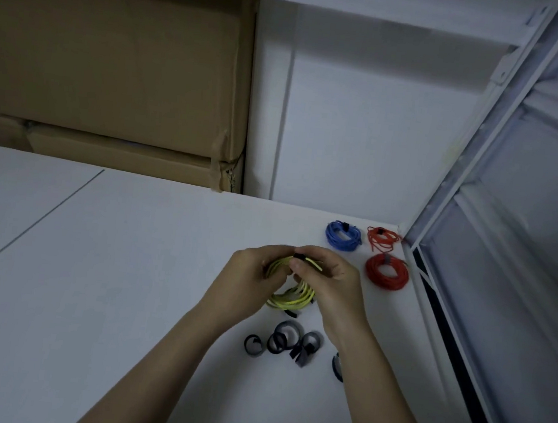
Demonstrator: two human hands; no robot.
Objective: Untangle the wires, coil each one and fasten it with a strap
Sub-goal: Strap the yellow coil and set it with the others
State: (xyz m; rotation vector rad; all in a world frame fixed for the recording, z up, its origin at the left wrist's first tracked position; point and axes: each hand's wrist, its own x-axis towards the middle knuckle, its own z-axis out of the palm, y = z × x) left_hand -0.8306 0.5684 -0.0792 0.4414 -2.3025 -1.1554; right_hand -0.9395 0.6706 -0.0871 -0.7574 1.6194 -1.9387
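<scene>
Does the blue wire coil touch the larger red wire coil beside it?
Apart. The head view shows bare white table between the blue wire coil and the larger red wire coil.

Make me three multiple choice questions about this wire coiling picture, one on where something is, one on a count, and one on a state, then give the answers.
1. Where does the blue coil lie?
A. Left of the smaller red coil
B. Under the loose straps
C. On the cardboard boxes

2. How many red coils lie on the table?
A. One
B. Two
C. Four

3. What is the state of the yellow coil?
A. Lying untouched
B. Hanging off the table edge
C. Held in both hands

Answers: 1 A, it sits beside that coil near the far right corner. 2 B, the smaller one and the larger red coil. 3 C, the left hand and right hand grip it, with a black strap at its top.
</scene>
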